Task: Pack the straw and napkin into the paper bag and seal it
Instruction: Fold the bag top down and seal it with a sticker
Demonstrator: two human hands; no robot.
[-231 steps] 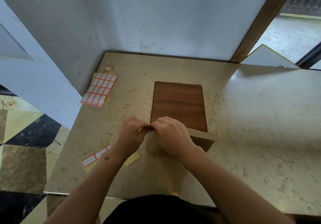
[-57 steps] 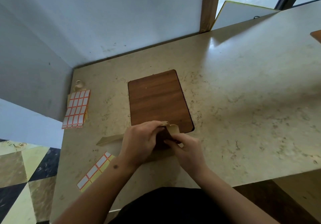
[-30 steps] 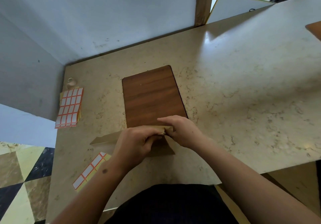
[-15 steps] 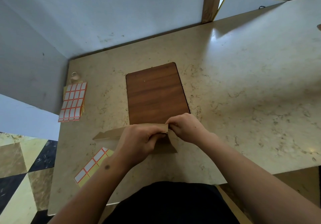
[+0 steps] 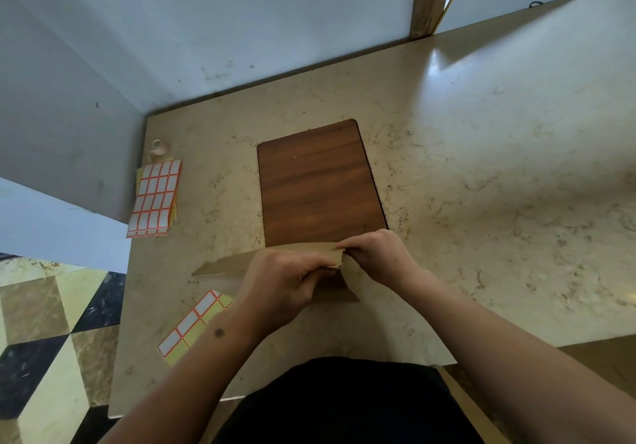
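Left hand: my left hand (image 5: 285, 281) is curled over the paper bag (image 5: 225, 266), fingers bent down onto its folded top edge and gripping it.
Right hand: my right hand (image 5: 377, 259) pinches the same folded edge from the other side — its fingertips meet my left ones at the fold.
Paper bag: brown, lying flat on the counter (image 5: 481, 185) just in front of me, its long side running left to right; one end sticks out past my left hand, the other shows below my right.
Bag's place: its far edge overlaps the near end of the wooden board (image 5: 318, 182), which lies flat on the counter.
Straw and napkin: I cannot see either one — my hands and the bag cover that spot.
Label sheet, near: a partly used sheet of labels (image 5: 194, 326) lies beside my left wrist, close to the bag's left end.
Label sheet, far: a full label sheet (image 5: 155, 199) sits at the counter's left edge, near the wall.
Small roll: a little pale roll (image 5: 158, 147) sits just beyond the full sheet.
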